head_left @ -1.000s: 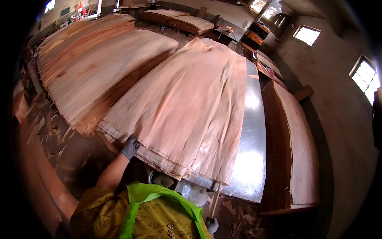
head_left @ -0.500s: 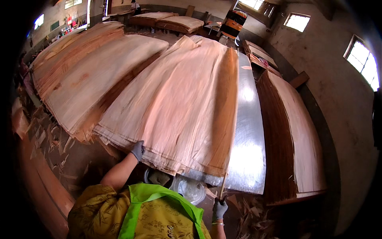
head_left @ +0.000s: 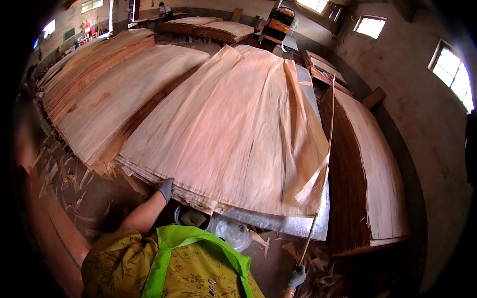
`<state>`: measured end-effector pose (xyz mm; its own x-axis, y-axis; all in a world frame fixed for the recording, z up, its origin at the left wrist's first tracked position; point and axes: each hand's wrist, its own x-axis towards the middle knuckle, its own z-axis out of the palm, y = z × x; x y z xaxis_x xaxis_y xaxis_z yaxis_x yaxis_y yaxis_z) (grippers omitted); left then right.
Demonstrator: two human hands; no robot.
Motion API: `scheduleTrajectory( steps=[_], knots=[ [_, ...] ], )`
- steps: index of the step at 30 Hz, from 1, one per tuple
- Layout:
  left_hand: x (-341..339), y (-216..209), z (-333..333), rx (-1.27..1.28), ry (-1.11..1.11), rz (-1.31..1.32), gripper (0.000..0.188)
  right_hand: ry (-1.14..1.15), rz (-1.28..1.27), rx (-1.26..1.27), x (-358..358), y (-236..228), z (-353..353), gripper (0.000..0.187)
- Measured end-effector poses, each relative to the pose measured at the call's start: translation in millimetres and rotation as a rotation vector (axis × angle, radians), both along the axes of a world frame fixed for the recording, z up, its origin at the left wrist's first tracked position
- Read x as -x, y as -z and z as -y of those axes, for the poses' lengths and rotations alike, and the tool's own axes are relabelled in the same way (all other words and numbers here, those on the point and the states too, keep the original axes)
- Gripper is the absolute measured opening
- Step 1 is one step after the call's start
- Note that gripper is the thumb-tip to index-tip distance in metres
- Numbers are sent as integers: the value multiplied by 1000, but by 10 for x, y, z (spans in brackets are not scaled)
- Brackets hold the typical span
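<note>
A wide, pale pinkish wood veneer sheet [head_left: 233, 134] lies over a layered stack in front of me. My left hand [head_left: 167, 189], in a grey glove, is closed on the near edge of the stacked veneer sheets [head_left: 191, 194]. In my right hand [head_left: 297, 278], also gloved, is a long thin stick [head_left: 308, 239] that slants up along the sheet's right side. Near the stick, a corner of veneer [head_left: 311, 187] is folded up and over. Under the right part of the sheet, a shiny metal plate [head_left: 283, 226] shows.
More veneer stacks stand to the left [head_left: 114, 94] and right [head_left: 377, 174]. Below the near edge are a clear plastic bag [head_left: 232, 234] and scattered wood scraps [head_left: 318, 270]. A person [head_left: 165, 11] stands at the far back. A wall [head_left: 422, 109] with windows runs along the right.
My right hand and the stick have moved right, and the veneer's right part has spread over most of the metal plate, its corner turning up. My left hand has barely shifted.
</note>
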<state>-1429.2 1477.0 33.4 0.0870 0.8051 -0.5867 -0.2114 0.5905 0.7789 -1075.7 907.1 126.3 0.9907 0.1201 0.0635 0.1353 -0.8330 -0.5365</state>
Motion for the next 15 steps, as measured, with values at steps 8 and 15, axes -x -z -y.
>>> scheduleTrajectory(
  steps=[8,15],
  knots=[
    [-154,438,-52,-156,-48,-166,18,-191,-121,-270,307,-86,-106,8],
    [75,536,-234,-95,2,-13,8,-255,-165,-322,-130,409,-12,12]
  ],
)
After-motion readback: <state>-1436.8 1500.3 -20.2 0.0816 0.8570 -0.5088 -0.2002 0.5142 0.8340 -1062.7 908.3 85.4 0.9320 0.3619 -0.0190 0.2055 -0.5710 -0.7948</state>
